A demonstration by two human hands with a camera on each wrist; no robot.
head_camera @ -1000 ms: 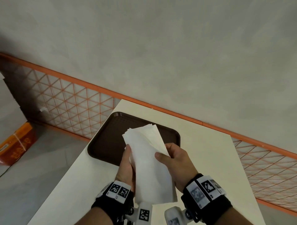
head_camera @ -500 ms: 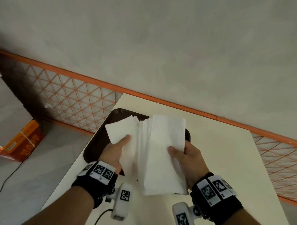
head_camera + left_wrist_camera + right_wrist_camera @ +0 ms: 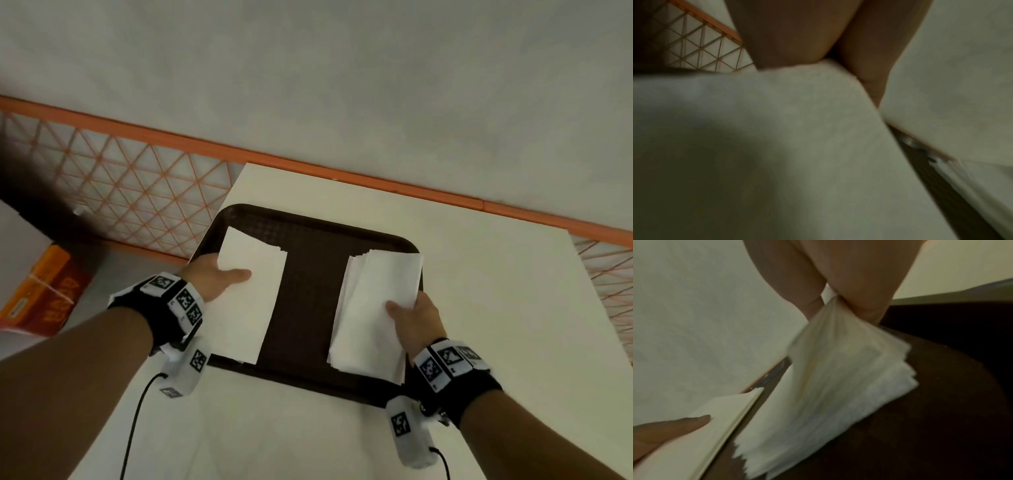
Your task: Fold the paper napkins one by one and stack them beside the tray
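Note:
A dark brown tray (image 3: pixel 308 291) lies on the white table (image 3: pixel 496 308). My left hand (image 3: pixel 222 277) grips a thin white napkin bundle (image 3: pixel 250 308) over the tray's left part, thumb on top. My right hand (image 3: pixel 411 318) pinches a thicker stack of napkins (image 3: pixel 376 301) over the tray's right part. In the right wrist view the stack (image 3: pixel 838 386) fans out below the pinching fingers (image 3: pixel 863 305), above the tray (image 3: pixel 941 418). The left wrist view is filled by the thin bundle (image 3: pixel 777 146). The fingers under both bundles are hidden.
An orange lattice fence (image 3: pixel 137 192) runs behind and left of the table along a grey wall. An orange box (image 3: pixel 37 294) lies on the floor at the left. The table's left edge is close to the tray. Bare tabletop lies right of the tray.
One bundle held in both hands has been split. My left hand has drawn a thin part to the left, my right hand has kept the thick stack, and both are now apart over the tray.

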